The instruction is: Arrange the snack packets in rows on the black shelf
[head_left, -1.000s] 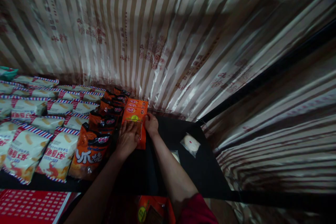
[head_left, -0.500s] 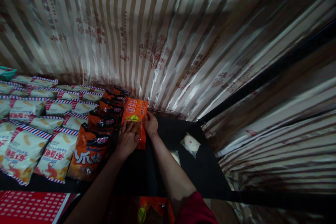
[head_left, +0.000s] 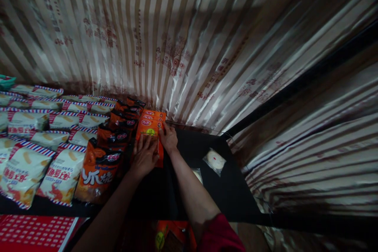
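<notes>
Several flat orange snack packets point(head_left: 147, 123) lie overlapping in a short row on a black shelf point(head_left: 233, 197). Across the lower part of the front packet, my left hand point(head_left: 144, 155) lies flat with fingers spread. My right hand point(head_left: 169, 137) is at the packets' right edge, its thumb on the front and its fingers bent around the side. Left of them stands a column of orange-and-black snack bags point(head_left: 99, 175), the nearest beside my left forearm.
Rows of white snack bags point(head_left: 62, 173) fill the shelf's left side. A round pale item in clear wrap point(head_left: 215, 160) lies at right; another is partly hidden by my right forearm. Striped sheeting point(head_left: 165, 39) hangs behind, with a dark bar point(head_left: 283, 90) at right. Another orange packet point(head_left: 174, 234) shows below.
My right hand has shifted slightly up and left, its thumb now farther onto the packet's face. My left hand stays on the packet, its fingers a little more spread.
</notes>
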Available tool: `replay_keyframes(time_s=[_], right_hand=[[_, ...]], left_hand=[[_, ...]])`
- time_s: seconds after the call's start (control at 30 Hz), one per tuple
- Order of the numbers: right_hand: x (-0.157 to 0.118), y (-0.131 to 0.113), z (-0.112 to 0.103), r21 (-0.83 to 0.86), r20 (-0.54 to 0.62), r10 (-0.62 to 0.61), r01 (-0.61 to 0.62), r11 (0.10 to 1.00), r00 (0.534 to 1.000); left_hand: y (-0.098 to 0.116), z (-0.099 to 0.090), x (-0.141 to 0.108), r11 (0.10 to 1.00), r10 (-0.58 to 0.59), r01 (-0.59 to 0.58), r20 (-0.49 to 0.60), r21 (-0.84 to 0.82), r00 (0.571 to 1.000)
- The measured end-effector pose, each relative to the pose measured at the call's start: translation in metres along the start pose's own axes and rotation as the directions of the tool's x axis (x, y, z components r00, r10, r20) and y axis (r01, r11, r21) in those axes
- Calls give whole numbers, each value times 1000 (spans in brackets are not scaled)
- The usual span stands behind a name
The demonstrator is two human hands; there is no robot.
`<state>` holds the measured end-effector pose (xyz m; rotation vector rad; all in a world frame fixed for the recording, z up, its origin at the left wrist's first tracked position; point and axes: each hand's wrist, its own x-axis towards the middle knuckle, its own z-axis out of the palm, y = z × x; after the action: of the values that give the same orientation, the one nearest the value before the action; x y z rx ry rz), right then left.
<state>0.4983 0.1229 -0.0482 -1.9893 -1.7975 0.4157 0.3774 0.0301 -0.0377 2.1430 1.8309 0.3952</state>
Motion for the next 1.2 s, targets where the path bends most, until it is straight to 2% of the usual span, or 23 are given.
replay_keyframes(time_s=[0.23,0.67,0.93,1.2], right_hand=[[2,-1,-2,-25,12,10,-10,1000,1000],[2,1,2,-26,-5,6,-6,1000,1000],[4,-3,-1,-49,34,28,-27,998,999],[8,-4,1,-37,2,52,-52,998,999]], left_hand=[[3,-4,1,1000,-8,8,35,-2,999],[4,-4,1,1000,-4,4,9,-7,1000],[2,0,2,1000,6,-6,7,9,1000],[3,-1,2,1000,-7,7,15,7,1000]])
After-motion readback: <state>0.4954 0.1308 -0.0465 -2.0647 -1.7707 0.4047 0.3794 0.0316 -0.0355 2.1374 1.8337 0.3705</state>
